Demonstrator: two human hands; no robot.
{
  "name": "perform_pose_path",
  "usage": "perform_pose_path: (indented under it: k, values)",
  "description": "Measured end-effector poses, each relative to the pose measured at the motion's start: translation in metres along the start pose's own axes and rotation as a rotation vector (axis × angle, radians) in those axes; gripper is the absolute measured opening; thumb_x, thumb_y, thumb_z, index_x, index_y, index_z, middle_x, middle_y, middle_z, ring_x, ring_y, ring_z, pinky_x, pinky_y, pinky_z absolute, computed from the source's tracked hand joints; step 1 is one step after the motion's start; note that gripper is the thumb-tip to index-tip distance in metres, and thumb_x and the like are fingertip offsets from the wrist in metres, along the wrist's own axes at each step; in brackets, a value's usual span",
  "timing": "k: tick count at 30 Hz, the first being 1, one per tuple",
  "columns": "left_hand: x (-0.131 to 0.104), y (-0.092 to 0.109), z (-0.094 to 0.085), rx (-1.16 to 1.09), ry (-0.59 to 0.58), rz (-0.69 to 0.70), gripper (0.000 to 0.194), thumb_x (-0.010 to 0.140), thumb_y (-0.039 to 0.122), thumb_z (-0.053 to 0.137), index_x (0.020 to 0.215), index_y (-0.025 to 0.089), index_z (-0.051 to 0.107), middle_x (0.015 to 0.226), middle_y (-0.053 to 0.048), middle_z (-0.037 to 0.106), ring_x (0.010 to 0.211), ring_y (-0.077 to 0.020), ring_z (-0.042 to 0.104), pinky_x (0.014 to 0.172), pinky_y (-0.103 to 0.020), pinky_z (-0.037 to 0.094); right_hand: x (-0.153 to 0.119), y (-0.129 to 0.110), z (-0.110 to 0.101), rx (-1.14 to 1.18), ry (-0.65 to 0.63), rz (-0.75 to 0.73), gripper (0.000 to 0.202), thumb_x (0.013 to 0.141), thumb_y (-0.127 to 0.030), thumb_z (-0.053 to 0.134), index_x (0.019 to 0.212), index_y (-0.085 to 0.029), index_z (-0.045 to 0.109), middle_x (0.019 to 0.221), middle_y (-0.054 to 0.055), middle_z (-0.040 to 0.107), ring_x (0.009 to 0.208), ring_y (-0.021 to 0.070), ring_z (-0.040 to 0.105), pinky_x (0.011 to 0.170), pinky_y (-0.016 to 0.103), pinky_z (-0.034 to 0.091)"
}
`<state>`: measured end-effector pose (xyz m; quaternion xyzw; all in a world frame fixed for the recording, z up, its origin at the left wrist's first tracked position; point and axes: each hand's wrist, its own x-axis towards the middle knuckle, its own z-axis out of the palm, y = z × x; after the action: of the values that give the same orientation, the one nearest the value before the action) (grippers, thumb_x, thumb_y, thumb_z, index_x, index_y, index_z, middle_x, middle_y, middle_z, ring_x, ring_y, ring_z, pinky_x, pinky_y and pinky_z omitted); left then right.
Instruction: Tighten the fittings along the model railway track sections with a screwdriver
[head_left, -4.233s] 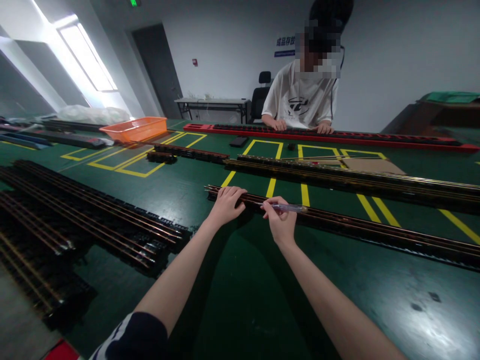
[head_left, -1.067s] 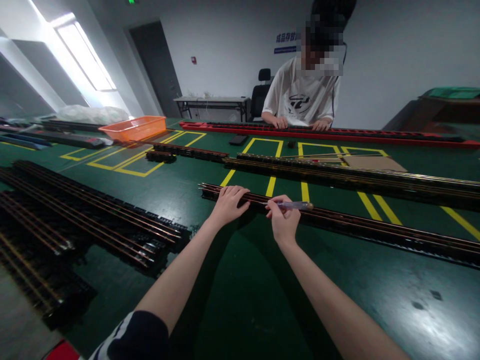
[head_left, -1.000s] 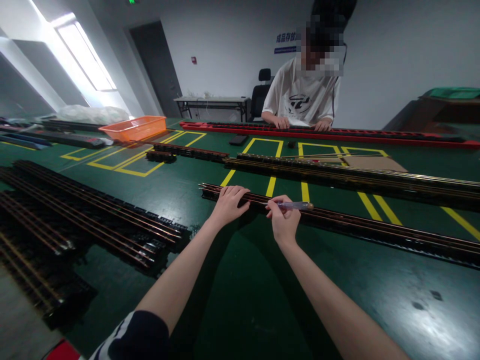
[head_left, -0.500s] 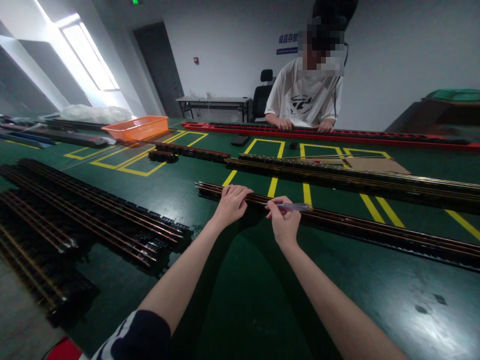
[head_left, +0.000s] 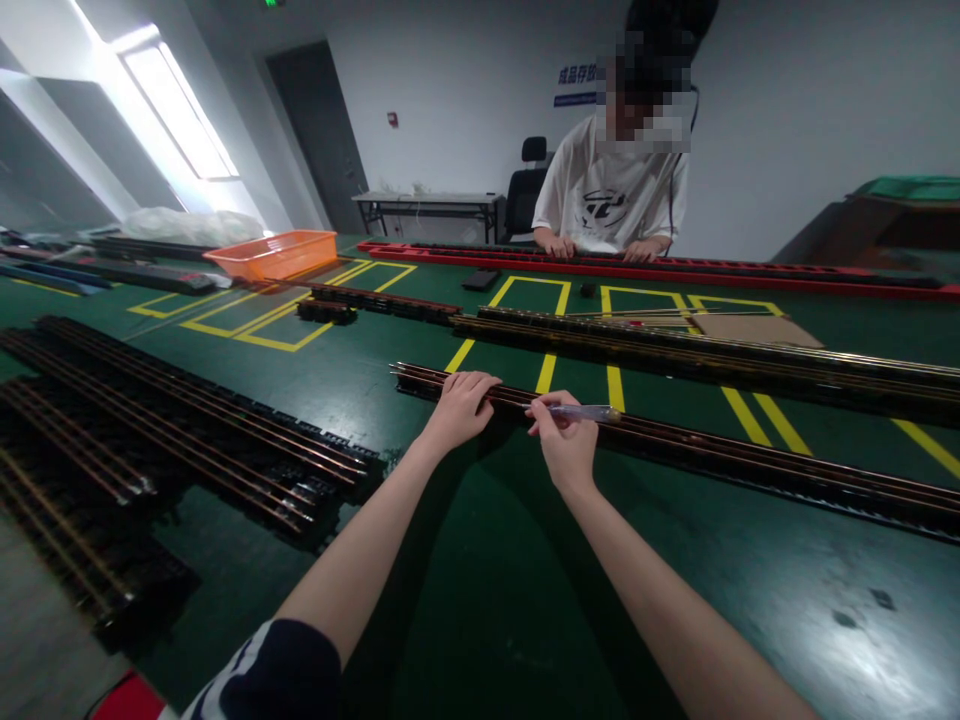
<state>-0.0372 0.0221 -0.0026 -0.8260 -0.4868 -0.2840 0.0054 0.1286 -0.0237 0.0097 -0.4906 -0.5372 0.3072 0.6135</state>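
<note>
I look down on a wide green tabletop marked with yellow lines. To my left lies a spread of dark rail sections; ahead, a second long strip runs across the tabletop, and beyond it a red tray where another person rests both hands. An orange basket stands far left.

The long track strip I am working on lies just in front of me, running from near the middle of the tabletop off to the right edge. My left hand lies on its near end, fingers flat over the rails, pressing down rather than wrapped round anything. My right hand is pinched shut on a slim clear-handled tool, much like a small screwdriver, held level along the strip with its tip towards the left hand.

My worry here: the tool tip sits close to my left fingertips, so a slip along the smooth rail could jab them. The strip is long and thin, and I judge that only its near end is held; a sideways push could swing the far end or flex the rails. The pinch on the tool looks light, so it could roll in the fingers.
</note>
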Motion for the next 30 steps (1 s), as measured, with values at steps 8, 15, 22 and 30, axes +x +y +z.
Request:
perform_pose_path:
  k: [8, 15, 22, 30]
  values:
    - [0.0022, 0.001, 0.0021, -0.076, 0.067, -0.005, 0.043, 0.079, 0.006, 0.044, 0.117, 0.021, 0.058, 0.117, -0.005, 0.065, 0.116, -0.0194, 0.055, 0.103, -0.038, 0.037, -0.0005, 0.0032, 0.0001, -0.017, -0.01, -0.006, 0.019, 0.08, -0.037, 0.06, 0.074, -0.018, 0.06, 0.069, 0.003, 0.067, 0.053, 0.0144, 0.059, 0.05, 0.028, 0.049]
    - [0.003, -0.0009, 0.003, -0.085, 0.129, -0.029, 0.05, 0.073, -0.001, 0.04, 0.114, 0.02, 0.06, 0.114, -0.004, 0.066, 0.113, -0.0184, 0.056, 0.103, -0.037, 0.037, -0.0004, 0.0025, 0.0002, -0.015, 0.0, -0.019, 0.018, 0.081, -0.034, 0.06, 0.073, -0.018, 0.06, 0.068, 0.002, 0.066, 0.051, 0.0138, 0.059, 0.05, 0.027, 0.047]
    - [0.0028, -0.0017, 0.0019, -0.065, 0.091, -0.015, 0.054, 0.072, -0.004, 0.034, 0.113, 0.019, 0.061, 0.113, -0.004, 0.066, 0.113, -0.0179, 0.057, 0.101, -0.037, 0.038, -0.0003, 0.0037, -0.0005, -0.019, -0.011, -0.016, 0.019, 0.081, -0.035, 0.06, 0.074, -0.017, 0.061, 0.068, 0.002, 0.066, 0.052, 0.0141, 0.059, 0.05, 0.027, 0.047]
    - [0.001, -0.0007, -0.0011, -0.028, -0.029, -0.025, 0.048, 0.077, 0.006, 0.041, 0.119, 0.021, 0.058, 0.12, -0.006, 0.064, 0.119, -0.0204, 0.054, 0.106, -0.04, 0.035, -0.002, -0.0027, 0.0011, 0.005, 0.075, 0.022, 0.016, 0.077, -0.032, 0.059, 0.069, -0.018, 0.06, 0.061, 0.0, 0.062, 0.049, 0.014, 0.056, 0.047, 0.027, 0.044]
